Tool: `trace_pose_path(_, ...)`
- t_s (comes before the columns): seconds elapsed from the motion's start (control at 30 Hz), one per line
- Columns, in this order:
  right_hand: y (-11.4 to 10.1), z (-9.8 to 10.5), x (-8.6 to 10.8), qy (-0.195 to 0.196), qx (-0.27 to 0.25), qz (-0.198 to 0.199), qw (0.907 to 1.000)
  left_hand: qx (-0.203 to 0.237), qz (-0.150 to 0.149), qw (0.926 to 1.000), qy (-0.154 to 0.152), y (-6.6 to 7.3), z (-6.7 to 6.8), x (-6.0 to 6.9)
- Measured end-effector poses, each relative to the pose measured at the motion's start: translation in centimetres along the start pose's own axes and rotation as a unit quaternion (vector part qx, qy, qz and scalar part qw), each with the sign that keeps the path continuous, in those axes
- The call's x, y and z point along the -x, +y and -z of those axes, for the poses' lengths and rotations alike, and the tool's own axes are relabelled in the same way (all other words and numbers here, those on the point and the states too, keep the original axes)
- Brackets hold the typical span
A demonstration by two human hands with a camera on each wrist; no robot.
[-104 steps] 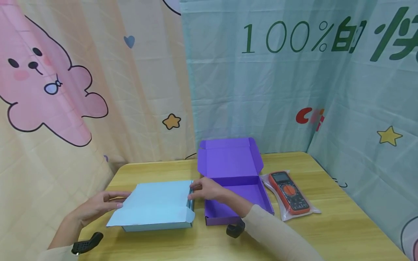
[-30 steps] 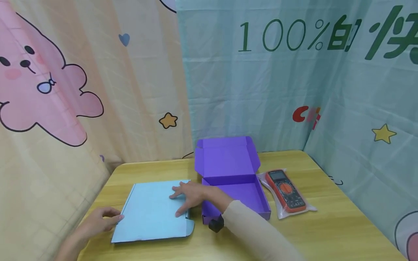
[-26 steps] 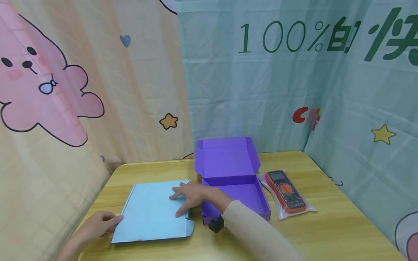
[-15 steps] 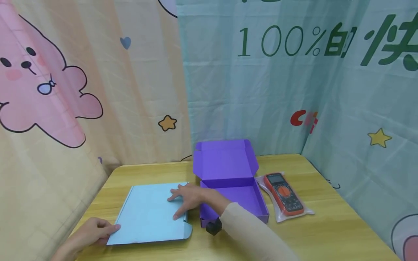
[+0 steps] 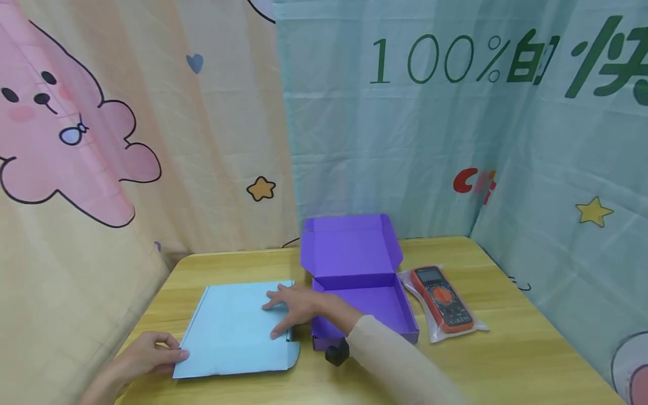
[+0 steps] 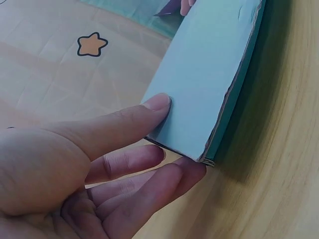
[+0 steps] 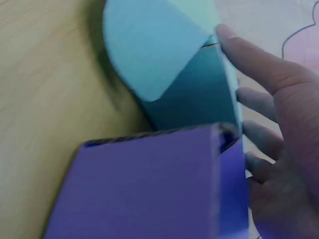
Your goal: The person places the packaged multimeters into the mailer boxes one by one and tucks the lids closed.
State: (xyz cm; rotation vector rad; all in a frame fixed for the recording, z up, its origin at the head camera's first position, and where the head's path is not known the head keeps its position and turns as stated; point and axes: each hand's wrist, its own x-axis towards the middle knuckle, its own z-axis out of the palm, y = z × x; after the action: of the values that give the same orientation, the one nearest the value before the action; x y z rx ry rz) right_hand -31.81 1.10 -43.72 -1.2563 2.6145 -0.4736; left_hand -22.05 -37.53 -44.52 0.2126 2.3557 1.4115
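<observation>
A light blue cardboard box lies on the left half of the table with its lid down flat. A side flap sticks out past its near right corner. My left hand pinches the near left corner. In the left wrist view the thumb presses the lid's top, and the fingers curl at and under the corner's edge. My right hand rests on the lid's right side with its fingers spread. The box's inside is hidden.
Just right of the blue box stands an open purple cardboard box, its lid upright at the back; my right forearm crosses over it. Farther right lies an orange and black multimeter in a clear plastic bag. Curtains hang behind the wooden table.
Since the oldest frame the blue lid has come down. My left hand moved nearer to the front corner, and my right hand shifted from the side edge onto the lid. The last second shows little movement.
</observation>
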Motion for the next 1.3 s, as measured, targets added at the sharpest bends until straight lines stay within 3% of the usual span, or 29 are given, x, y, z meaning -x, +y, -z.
trace_pose_path(0.2,-0.2,0.0,0.6,0.056,0.048,0.049,0.9961,-0.009,-0.004,0.9999,0.004,0.3,-0.1,0.0)
trace_pose_path(0.37,-1.5,-0.2,1.9,0.112,0.062,0.052,0.9904,-0.022,0.009,0.9996,0.015,0.2,-0.3,0.1)
trace_pose_path(0.57,-2.6,-1.2,3.9,0.186,0.023,0.048,0.9811,-0.041,0.002,0.9989,0.02,0.5,-0.4,0.2)
trace_pose_path(0.7,-2.7,-1.9,4.9,0.217,-0.014,0.036,0.9754,-0.076,-0.007,0.9963,0.04,1.0,-0.5,0.3)
trace_pose_path(0.9,-2.6,-2.3,6.2,0.222,-0.118,0.012,0.9677,-0.132,-0.018,0.9872,0.088,1.9,-0.9,0.3)
trace_pose_path(1.03,-2.6,-2.7,6.8,0.223,-0.158,0.004,0.9618,-0.138,-0.033,0.9844,0.104,2.1,-1.1,0.2)
trace_pose_path(1.17,-2.7,-3.0,7.3,0.228,-0.185,-0.005,0.9559,-0.174,-0.078,0.972,0.137,2.3,-1.7,0.1)
trace_pose_path(1.3,-3.0,-3.2,7.9,0.233,-0.212,-0.014,0.949,-0.22,-0.148,0.9464,0.184,2.7,-2.7,-0.2)
